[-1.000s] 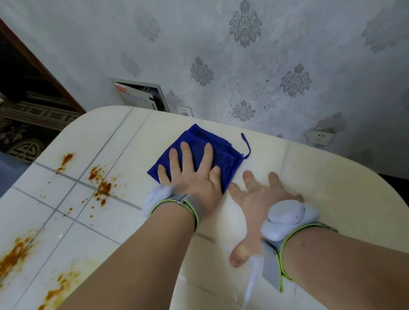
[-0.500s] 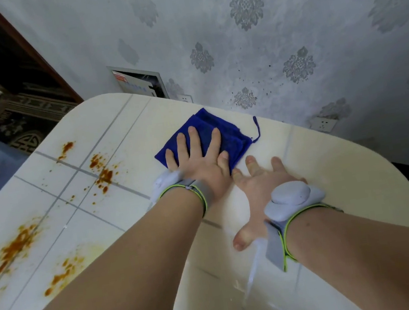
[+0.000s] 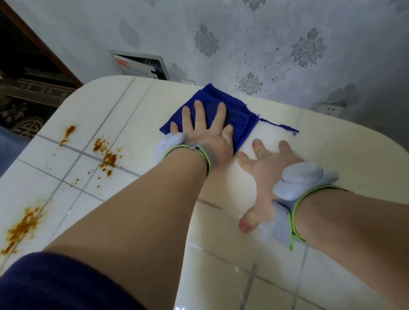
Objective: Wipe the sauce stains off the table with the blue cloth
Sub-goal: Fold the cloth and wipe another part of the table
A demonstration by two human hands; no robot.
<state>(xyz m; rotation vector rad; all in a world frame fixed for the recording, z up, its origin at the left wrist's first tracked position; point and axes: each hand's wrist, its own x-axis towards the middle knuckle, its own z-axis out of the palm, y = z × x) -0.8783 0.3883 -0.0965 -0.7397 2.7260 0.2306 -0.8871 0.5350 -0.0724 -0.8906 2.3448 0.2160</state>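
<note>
- Direction: the sauce stains (image 3: 108,158) are lying left of the blue cloth (image 3: 242,119) and well apart from it, so the wipe is probably heading leftward and nearer.
- The left hand (image 3: 205,136), the closer one to them, is pressing flat on the cloth at the table's (image 3: 346,159) far side, fingers straight and spread.
- The right hand (image 3: 267,169) is resting splayed on bare tabletop just near-right of the cloth, holding nothing.
- Showing: one cloth, three orange patches, and one faint smear at the near-left edge.
</note>
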